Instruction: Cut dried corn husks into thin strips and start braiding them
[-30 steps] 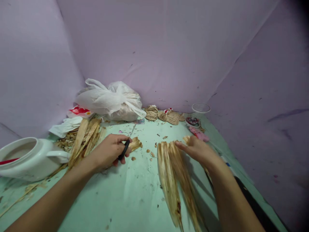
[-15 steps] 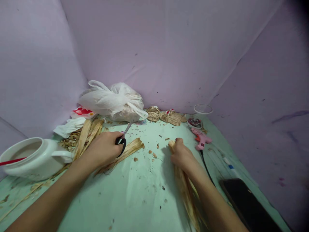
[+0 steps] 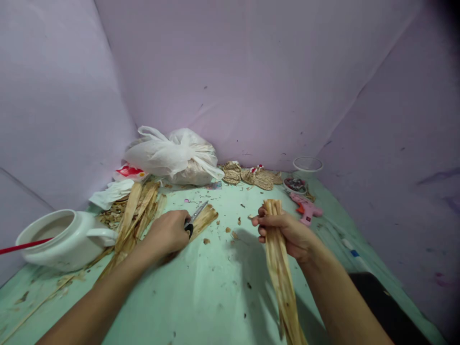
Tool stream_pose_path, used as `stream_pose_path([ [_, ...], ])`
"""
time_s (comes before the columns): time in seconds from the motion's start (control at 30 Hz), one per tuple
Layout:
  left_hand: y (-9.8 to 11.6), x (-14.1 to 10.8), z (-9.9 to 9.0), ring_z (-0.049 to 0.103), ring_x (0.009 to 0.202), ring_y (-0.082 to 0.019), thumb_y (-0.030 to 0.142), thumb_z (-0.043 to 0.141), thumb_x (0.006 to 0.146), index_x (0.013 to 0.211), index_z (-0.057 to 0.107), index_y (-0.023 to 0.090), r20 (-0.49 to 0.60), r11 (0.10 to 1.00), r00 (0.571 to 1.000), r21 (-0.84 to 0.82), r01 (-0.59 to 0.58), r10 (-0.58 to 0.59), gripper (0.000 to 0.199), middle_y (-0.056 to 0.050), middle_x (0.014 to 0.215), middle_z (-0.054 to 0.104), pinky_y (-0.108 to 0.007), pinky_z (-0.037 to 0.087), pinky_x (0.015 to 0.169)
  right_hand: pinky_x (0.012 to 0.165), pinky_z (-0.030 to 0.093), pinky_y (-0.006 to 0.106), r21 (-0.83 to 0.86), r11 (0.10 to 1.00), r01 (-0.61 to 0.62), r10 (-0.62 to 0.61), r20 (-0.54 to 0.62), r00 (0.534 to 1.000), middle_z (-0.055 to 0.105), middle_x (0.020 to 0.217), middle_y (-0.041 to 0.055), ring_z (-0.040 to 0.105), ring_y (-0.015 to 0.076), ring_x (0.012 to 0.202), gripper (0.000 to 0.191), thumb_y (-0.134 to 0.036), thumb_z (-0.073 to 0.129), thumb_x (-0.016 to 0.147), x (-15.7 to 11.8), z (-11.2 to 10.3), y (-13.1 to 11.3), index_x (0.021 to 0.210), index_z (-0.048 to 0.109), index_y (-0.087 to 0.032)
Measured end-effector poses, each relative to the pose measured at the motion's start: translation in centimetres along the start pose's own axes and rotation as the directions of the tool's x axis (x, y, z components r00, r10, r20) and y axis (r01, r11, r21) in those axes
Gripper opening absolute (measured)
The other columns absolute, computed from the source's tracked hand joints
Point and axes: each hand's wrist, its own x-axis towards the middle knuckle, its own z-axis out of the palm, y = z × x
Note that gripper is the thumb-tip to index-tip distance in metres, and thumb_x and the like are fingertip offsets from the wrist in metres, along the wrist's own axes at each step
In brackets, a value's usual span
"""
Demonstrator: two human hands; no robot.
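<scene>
Strips (image 3: 281, 273) btwn R fingers (image 3: 262, 231), ends (image 3: 273, 206) protruding

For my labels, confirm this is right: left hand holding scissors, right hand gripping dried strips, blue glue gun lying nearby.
Wrong colour: the head view shows the glue gun is pink, not blue. The left hand holds scissors, the right hand grips dried strips.
</scene>
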Motion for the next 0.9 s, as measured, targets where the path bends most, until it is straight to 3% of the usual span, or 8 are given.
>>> stream_pose_path([
  [0.1,0.2,0.0,-1.1,0.050,0.056,-0.015,0.019,0.050,0.059,0.082,0.060,0.017,-0.031,0.939,0.999,-0.344,0.011,-0.023,0.025,-0.002,0.060,0.056,-0.024,0.030,0.050,0.031,0.034,0.013,-0.031,0.999,-0.022,0.023,0.012,1.000,0.064,0.066,0.0035,0.048,0.0055,0.041,0.022,-0.010,0.066,0.060,0.9,0.7,1.3,0.068,0.047,-0.017],
  [0.2,0.9,-0.7,-2.2,0.037,0.043,-0.009,0.015,0.050,0.053,0.092,0.055,0.014,0.075,0.719,0.997,-0.692,0.069,-0.024,0.040,0.006,0.049,0.046,-0.021,0.025,0.044,0.028,0.026,0.011,-0.019,0.999,-0.035,0.035,0.035,0.999,0.067,0.078,0.0088,0.045,0.0036,0.041,0.019,-0.014,0.067,0.063,1.4,1.8,2.5,0.076,0.053,-0.014],
  [0.27,1.5,-1.2,-2.4,0.034,0.042,-0.007,0.014,0.051,0.052,0.095,0.052,0.014,0.150,0.594,0.988,-0.799,0.092,0.048,0.044,0.007,0.048,0.046,-0.020,0.023,0.043,0.028,0.024,0.011,0.027,0.999,-0.018,0.018,0.028,0.999,0.067,0.087,0.0110,0.046,0.0033,0.042,0.022,-0.020,0.068,0.066,1.6,2.5,3.0,0.083,0.056,-0.013],
  [0.33,2.2,-1.6,-2.1,0.034,0.043,-0.007,0.015,0.054,0.051,0.094,0.053,0.013,0.187,0.554,0.976,-0.827,0.095,0.111,0.043,0.008,0.049,0.045,-0.020,0.023,0.043,0.028,0.023,0.011,0.075,0.997,0.007,-0.008,0.015,1.000,0.066,0.087,0.0101,0.047,0.0042,0.045,0.026,-0.027,0.069,0.067,1.6,3.0,3.4,0.085,0.057,-0.013],
  [0.47,2.9,-1.8,-0.7,0.037,0.047,-0.008,0.018,0.052,0.057,0.090,0.058,0.015,0.173,0.684,0.970,-0.730,0.009,0.171,0.034,0.006,0.054,0.048,-0.020,0.026,0.045,0.030,0.025,0.014,0.015,0.999,0.050,-0.048,-0.147,0.988,0.062,0.066,0.0030,0.052,0.0089,0.047,0.025,-0.033,0.069,0.064,1.8,3.5,3.7,0.077,0.057,-0.015],
  [0.67,2.6,-2.5,-1.1,0.053,0.063,-0.016,0.019,0.045,0.068,0.090,0.064,0.022,0.086,0.936,0.949,-0.215,-0.279,0.302,0.029,-0.001,0.067,0.060,-0.025,0.035,0.056,0.037,0.033,0.020,-0.263,0.959,0.105,-0.193,-0.338,0.921,0.058,0.054,0.0004,0.052,0.0117,0.046,0.013,-0.022,0.067,0.057,3.2,2.4,4.8,0.062,0.059,-0.014],
  [0.8,3.0,-3.6,-1.6,0.060,0.073,-0.025,0.024,0.043,0.074,0.122,0.049,0.033,0.071,0.949,0.949,0.047,-0.312,0.308,0.050,-0.005,0.077,0.066,-0.030,0.038,0.060,0.041,0.036,0.023,-0.444,0.888,0.123,-0.284,-0.318,0.904,0.056,0.050,-0.0006,0.049,0.0120,0.044,0.009,-0.022,0.063,0.058,4.1,1.4,5.7,0.060,0.061,-0.014],
  [0.9,3.5,-4.1,-1.1,0.062,0.070,-0.027,0.021,0.043,0.072,0.118,0.054,0.035,0.191,0.908,0.906,0.115,-0.404,0.379,0.049,-0.006,0.072,0.067,-0.031,0.038,0.057,0.043,0.036,0.023,-0.593,0.793,0.141,-0.363,-0.273,0.891,0.057,0.050,-0.0009,0.049,0.0126,0.044,0.006,-0.021,0.061,0.059,4.5,0.8,6.0,0.061,0.062,-0.015],
])
